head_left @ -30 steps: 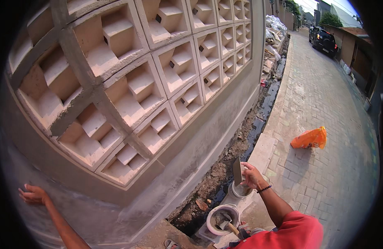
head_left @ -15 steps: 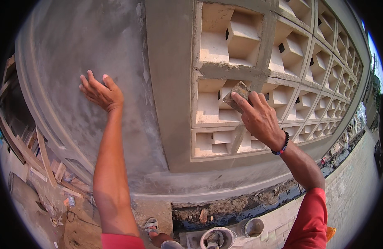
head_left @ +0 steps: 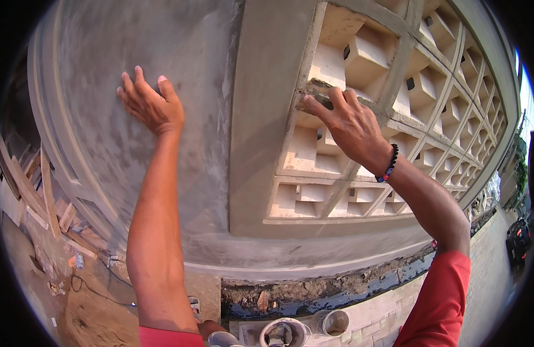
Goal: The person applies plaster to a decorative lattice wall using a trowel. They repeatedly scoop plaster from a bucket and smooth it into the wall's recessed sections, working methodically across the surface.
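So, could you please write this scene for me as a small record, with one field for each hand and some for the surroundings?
Left hand: open, in front of the smooth grey wall; contact cannot be told
Right hand: gripping a flat plate at the pale hollow blocks
Clothing: red sleeves, dark beaded bracelet on the right wrist
Below: pale bucket with grey material inside; another bucket to its right
Ground: ditch with dark water
Far right: dark car

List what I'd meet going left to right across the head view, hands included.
Wooden boards → left hand → pale round bucket → right hand → dark beaded bracelet → black car.
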The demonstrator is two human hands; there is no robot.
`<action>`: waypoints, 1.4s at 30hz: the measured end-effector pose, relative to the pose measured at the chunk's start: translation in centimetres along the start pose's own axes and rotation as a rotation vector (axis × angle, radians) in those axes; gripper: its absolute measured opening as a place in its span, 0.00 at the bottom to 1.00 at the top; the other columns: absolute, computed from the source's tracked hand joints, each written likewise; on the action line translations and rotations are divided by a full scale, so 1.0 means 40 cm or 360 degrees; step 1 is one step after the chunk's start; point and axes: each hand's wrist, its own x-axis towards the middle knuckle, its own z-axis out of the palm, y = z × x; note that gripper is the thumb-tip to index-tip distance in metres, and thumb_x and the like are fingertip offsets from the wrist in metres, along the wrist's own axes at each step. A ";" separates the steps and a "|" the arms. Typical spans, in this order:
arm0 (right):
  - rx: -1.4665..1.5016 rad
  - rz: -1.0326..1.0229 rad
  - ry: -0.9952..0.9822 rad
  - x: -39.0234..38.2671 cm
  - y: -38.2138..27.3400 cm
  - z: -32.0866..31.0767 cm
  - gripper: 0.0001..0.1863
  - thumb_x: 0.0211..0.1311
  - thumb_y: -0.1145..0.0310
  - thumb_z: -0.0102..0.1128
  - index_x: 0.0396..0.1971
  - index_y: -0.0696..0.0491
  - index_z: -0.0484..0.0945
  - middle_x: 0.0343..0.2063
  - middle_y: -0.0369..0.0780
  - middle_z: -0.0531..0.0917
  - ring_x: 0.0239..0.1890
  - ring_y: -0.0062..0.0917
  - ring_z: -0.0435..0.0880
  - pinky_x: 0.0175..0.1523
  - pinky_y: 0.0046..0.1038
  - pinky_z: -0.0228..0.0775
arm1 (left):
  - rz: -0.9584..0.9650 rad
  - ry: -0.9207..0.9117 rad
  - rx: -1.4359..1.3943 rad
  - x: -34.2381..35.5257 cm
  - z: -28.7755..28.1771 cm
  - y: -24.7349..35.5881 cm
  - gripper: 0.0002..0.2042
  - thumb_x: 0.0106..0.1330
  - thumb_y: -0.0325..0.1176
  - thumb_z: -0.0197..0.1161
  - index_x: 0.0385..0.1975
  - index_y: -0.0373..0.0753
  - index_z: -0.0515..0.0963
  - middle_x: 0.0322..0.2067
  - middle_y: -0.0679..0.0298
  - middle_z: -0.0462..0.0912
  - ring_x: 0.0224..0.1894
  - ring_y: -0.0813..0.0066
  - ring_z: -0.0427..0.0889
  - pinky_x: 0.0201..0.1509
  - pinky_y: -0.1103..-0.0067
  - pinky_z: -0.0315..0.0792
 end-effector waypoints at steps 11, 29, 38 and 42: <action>0.0015 0.0174 -0.0212 -0.185 0.157 -0.049 0.30 0.56 0.78 0.59 0.60 0.41 0.74 0.37 0.39 0.71 0.39 0.29 0.76 0.35 0.28 0.79 | -0.0033 -0.0008 -0.0017 0.002 0.003 0.013 0.29 0.70 0.48 0.51 0.69 0.45 0.60 0.72 0.50 0.53 0.74 0.37 0.46 0.73 0.50 0.45; -0.0096 0.0140 -0.0299 -0.168 0.144 -0.055 0.28 0.58 0.76 0.58 0.58 0.38 0.72 0.38 0.40 0.71 0.39 0.29 0.77 0.34 0.27 0.80 | 0.0017 0.0059 -0.0026 0.006 0.003 -0.003 0.28 0.69 0.47 0.51 0.68 0.45 0.62 0.71 0.51 0.55 0.73 0.37 0.48 0.72 0.49 0.46; -0.0116 -0.0108 -0.0064 -0.084 0.082 0.000 0.29 0.58 0.76 0.58 0.60 0.37 0.71 0.39 0.40 0.71 0.40 0.32 0.77 0.37 0.27 0.81 | -0.0022 0.0013 -0.0024 -0.001 0.009 0.012 0.28 0.70 0.47 0.51 0.68 0.45 0.61 0.72 0.51 0.55 0.74 0.38 0.48 0.73 0.50 0.47; -0.0117 0.0026 -0.0224 -0.241 0.220 0.006 0.32 0.56 0.78 0.59 0.62 0.36 0.71 0.39 0.40 0.71 0.40 0.31 0.76 0.36 0.29 0.80 | -0.0012 0.0039 -0.0015 0.000 0.010 0.007 0.28 0.70 0.47 0.51 0.69 0.45 0.61 0.72 0.51 0.55 0.74 0.40 0.48 0.73 0.51 0.47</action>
